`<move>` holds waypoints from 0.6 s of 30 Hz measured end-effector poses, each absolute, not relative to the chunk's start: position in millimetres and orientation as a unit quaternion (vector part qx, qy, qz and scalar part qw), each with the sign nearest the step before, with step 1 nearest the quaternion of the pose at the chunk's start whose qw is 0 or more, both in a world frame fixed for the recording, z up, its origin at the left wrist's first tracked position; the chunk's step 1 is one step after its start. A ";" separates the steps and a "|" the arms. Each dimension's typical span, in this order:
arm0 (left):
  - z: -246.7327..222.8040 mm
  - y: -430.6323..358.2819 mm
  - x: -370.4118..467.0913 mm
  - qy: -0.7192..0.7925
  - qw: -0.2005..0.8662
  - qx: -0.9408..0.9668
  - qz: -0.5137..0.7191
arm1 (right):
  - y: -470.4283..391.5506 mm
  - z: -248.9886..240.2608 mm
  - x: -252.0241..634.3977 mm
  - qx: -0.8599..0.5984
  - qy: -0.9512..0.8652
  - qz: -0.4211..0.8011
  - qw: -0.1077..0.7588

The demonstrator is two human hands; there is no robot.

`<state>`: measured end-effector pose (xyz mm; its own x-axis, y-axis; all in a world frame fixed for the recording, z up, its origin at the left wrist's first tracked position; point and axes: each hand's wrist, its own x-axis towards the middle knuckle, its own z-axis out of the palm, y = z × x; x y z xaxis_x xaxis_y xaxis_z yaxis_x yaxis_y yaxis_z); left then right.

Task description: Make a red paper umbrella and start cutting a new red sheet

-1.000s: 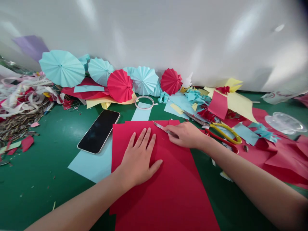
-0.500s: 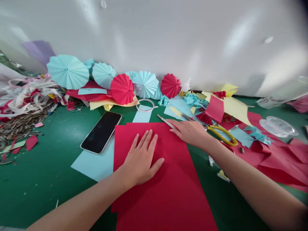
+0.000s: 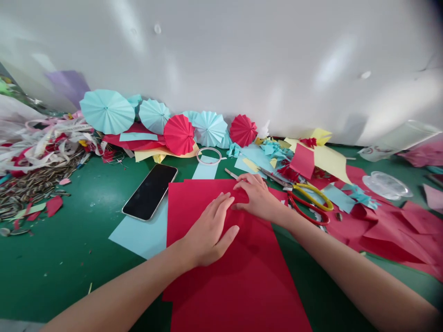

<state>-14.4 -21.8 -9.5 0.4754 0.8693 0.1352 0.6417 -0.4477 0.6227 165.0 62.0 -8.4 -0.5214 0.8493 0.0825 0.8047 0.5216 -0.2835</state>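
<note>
Sheets of red paper (image 3: 242, 276) lie on the green table in front of me, their edges slightly offset. My left hand (image 3: 211, 230) rests on the upper part of the red sheet, fingers extended and thumb apart, holding nothing. To its right, my right hand (image 3: 254, 196) is over the sheet's far edge with its fingers spread and bent, nothing seen in it. Just beyond its fingers lies a slim pale tool (image 3: 230, 174), partly hidden by the hand. Scissors with yellow and red handles (image 3: 313, 196) lie right of that hand.
A black phone (image 3: 150, 192) lies on light blue paper (image 3: 138, 237) at left. Behind are a tape ring (image 3: 209, 156) and pleated paper rosettes (image 3: 208, 128) along the wall. Paper scraps (image 3: 387, 230) and a clear plastic dish (image 3: 386, 185) are at right, tangled ribbons (image 3: 51, 138) at far left.
My right hand has drawn back from the pale tool, towards my left hand. My left hand's fingers have tilted up from lying flat. More of the scissors shows, and the view has shifted slightly.
</note>
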 end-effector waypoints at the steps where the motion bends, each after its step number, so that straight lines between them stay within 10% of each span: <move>1: -9.4 -21.9 -14.2 0.458 0.249 0.822 0.229 | 61.9 -8.0 164.8 -0.488 -0.858 0.122 0.107; 18: -5.9 -2.0 -31.0 0.548 0.167 0.706 0.416 | 48.2 7.4 156.1 -0.486 -0.853 0.184 0.053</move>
